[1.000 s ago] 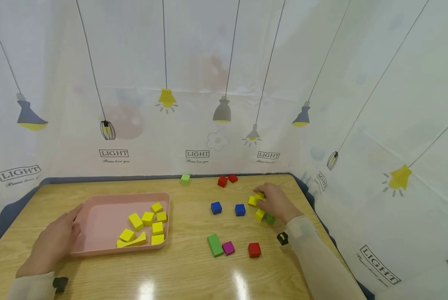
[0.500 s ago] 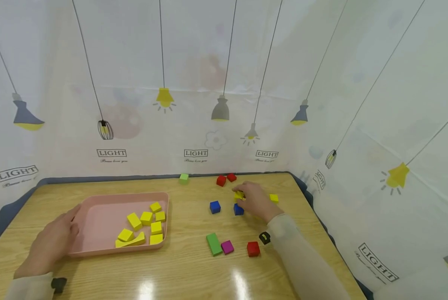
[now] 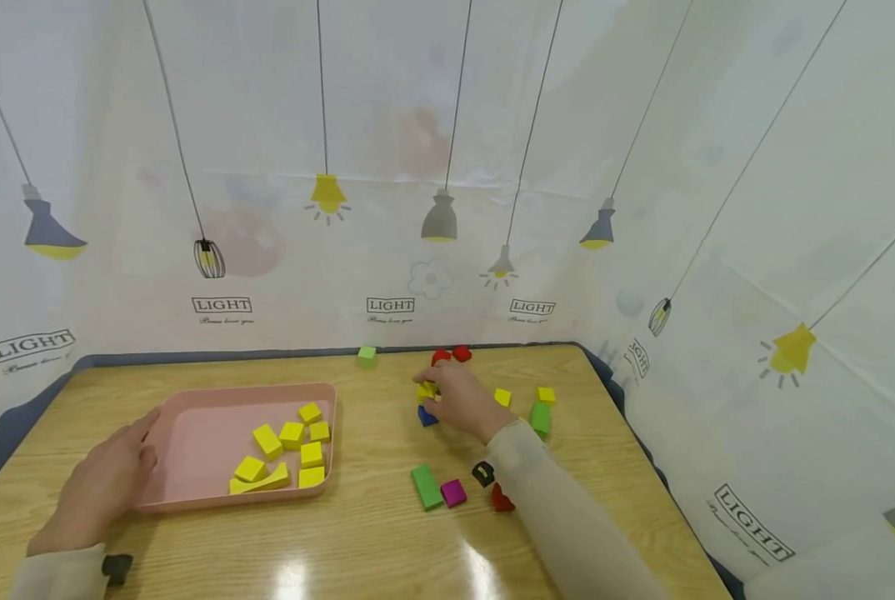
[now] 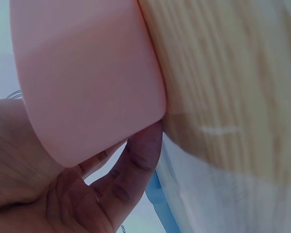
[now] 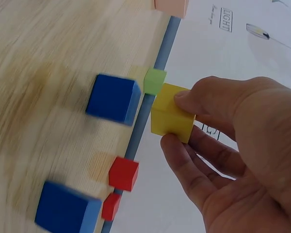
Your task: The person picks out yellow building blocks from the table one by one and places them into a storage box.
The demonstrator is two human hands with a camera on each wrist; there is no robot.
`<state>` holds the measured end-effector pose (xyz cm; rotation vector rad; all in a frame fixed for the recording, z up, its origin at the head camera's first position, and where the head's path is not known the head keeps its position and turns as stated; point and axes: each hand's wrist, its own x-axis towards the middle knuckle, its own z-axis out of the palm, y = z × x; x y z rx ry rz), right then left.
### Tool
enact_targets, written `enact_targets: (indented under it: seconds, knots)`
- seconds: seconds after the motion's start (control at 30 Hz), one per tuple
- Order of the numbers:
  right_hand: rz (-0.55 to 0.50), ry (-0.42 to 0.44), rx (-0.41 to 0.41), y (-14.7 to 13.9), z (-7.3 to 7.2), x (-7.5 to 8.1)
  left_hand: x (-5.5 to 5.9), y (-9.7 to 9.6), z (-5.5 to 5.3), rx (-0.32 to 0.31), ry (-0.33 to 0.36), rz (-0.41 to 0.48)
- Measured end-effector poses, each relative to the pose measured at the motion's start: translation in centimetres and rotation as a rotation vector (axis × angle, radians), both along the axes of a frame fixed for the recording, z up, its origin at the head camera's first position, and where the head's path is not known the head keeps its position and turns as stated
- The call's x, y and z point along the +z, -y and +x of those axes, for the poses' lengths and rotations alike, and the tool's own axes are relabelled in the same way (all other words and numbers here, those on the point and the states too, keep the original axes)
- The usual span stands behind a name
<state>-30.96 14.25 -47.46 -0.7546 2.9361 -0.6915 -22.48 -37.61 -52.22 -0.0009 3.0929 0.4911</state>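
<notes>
My right hand (image 3: pixel 462 404) pinches a yellow block (image 5: pixel 172 112) between thumb and fingertips, raised above the table as the right wrist view shows. Below it in the head view lies a blue cube (image 3: pixel 427 416), partly covered by the hand; a second blue cube (image 5: pixel 68 208) shows in the right wrist view. My left hand (image 3: pixel 106 479) holds the left side of a pink tray (image 3: pixel 207 446), its fingers at the outer wall (image 4: pixel 94 92). The wall hides part of that hand in the left wrist view. Several yellow blocks (image 3: pixel 292 436) lie in the tray's right half.
Behind the right hand are two red cubes (image 3: pixel 461 353); a light green cube (image 3: pixel 367 357) sits at the back edge. Yellow cubes (image 3: pixel 546 395) and a green block (image 3: pixel 541 418) stand right. A green block (image 3: pixel 427 487), magenta cube (image 3: pixel 453 492) and red cube (image 3: pixel 502 498) lie in front.
My right hand has carried the yellow block leftward from the group at the right, over the blue cubes, toward the tray. My left hand has stayed at the tray.
</notes>
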Motion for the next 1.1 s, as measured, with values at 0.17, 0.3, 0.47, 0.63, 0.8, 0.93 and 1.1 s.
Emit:
enact_targets:
  seconds: [0.17,0.3,0.47,0.63,0.8,0.93,1.1]
  knots:
    - [0.008,-0.02,0.034,1.7,0.1,0.4,0.0,-0.1,0.0,0.004,-0.007,-0.006]
    - [0.001,-0.013,0.047,3.0,0.1,0.6,0.0,-0.2,0.0,0.001,-0.004,-0.011]
    - [0.005,0.005,0.055,4.6,0.0,0.6,0.1,-0.1,-0.1,0.001,0.0,-0.011]
    - [0.033,0.023,0.043,6.3,0.1,0.7,0.0,0.0,-0.2,-0.005,-0.008,-0.016]
    - [0.055,0.024,0.044,8.0,0.0,0.7,0.1,-0.1,-0.1,0.004,0.007,-0.011]
    - [0.08,-0.001,0.081,9.4,-0.1,0.5,0.1,-0.1,0.0,0.004,-0.002,-0.014]
    - [0.103,-0.017,0.125,11.1,-0.2,0.6,-0.1,-0.1,0.1,0.001,-0.009,-0.015]
